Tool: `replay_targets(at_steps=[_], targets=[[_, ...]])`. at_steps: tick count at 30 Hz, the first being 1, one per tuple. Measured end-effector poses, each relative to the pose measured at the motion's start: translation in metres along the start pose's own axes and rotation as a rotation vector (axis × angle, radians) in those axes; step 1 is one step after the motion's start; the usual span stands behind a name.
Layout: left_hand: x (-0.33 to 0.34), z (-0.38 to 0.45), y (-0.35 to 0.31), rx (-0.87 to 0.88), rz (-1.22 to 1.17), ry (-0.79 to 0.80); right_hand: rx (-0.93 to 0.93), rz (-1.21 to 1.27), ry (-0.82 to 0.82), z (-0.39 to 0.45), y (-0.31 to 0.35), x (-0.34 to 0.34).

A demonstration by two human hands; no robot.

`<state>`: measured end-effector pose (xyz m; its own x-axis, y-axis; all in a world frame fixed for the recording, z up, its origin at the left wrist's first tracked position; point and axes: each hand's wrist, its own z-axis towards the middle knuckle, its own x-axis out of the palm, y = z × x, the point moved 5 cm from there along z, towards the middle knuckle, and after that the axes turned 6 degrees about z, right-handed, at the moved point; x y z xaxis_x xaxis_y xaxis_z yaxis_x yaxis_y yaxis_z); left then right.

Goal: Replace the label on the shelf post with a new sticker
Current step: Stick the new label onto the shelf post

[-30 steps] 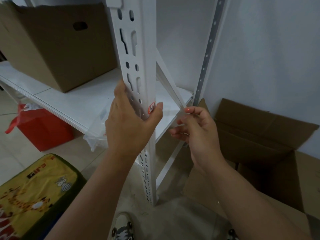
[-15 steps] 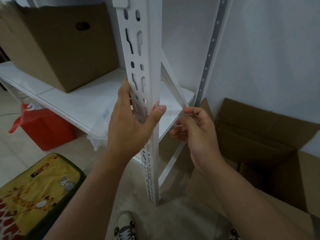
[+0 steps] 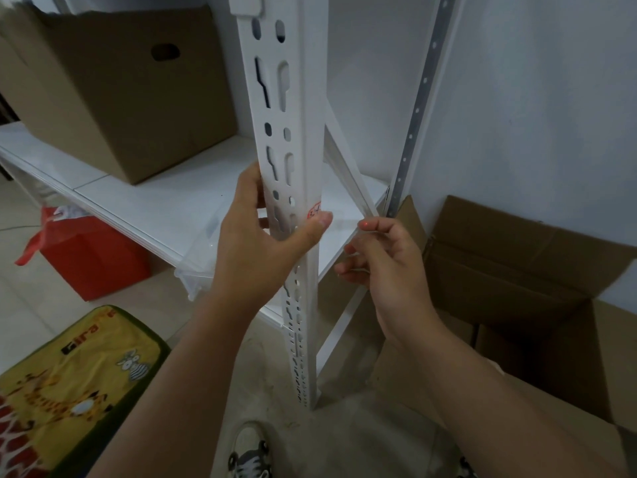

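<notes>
Gripping the white post with the left hand, the person has slid the thumb down a little compared with a moment ago, so more of the small red-and-white label shows just above the thumb tip on the post's right edge. The left fingers stay curled round the post from its left side, the thumb pressing the front right corner, touching the label's lower edge. The right hand hovers just right of the post, about where it was, apart from it; its fingers are loosely curled, and whether they pinch a new sticker cannot be told. The label appears fully stuck down, so the peeling is probably only beginning: the thumbnail seems to be working at the lower edge. A thin sticker may tear if lifted from too small a corner.
</notes>
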<state>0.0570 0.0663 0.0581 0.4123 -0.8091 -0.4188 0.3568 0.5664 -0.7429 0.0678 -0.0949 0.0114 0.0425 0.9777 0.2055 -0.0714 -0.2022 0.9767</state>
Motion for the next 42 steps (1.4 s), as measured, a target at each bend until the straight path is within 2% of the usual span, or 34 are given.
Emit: replay_targets(at_steps=[8,15,20,27,33,39,42], targets=[[0.0,-0.001,-0.007,0.011,0.183,-0.106,0.003,0.009,-0.007,0.002,0.0,-0.002],[0.004,-0.001,-0.007,-0.051,0.222,-0.058,0.001,-0.001,0.001,0.001,0.001,-0.004],[0.008,-0.001,-0.012,-0.147,0.297,-0.174,0.009,-0.025,-0.003,0.001,-0.002,-0.004],[0.009,0.0,-0.018,-0.161,0.342,-0.241,0.006,-0.029,-0.009,0.002,-0.002,-0.01],[0.008,-0.001,-0.021,-0.154,0.351,-0.214,0.002,-0.025,-0.02,0.002,0.001,-0.017],[0.002,-0.001,-0.015,-0.118,0.27,-0.037,-0.006,-0.028,-0.013,0.004,0.002,-0.021],[-0.001,-0.001,-0.014,-0.101,0.26,-0.031,-0.005,-0.038,-0.006,0.004,0.0,-0.018]])
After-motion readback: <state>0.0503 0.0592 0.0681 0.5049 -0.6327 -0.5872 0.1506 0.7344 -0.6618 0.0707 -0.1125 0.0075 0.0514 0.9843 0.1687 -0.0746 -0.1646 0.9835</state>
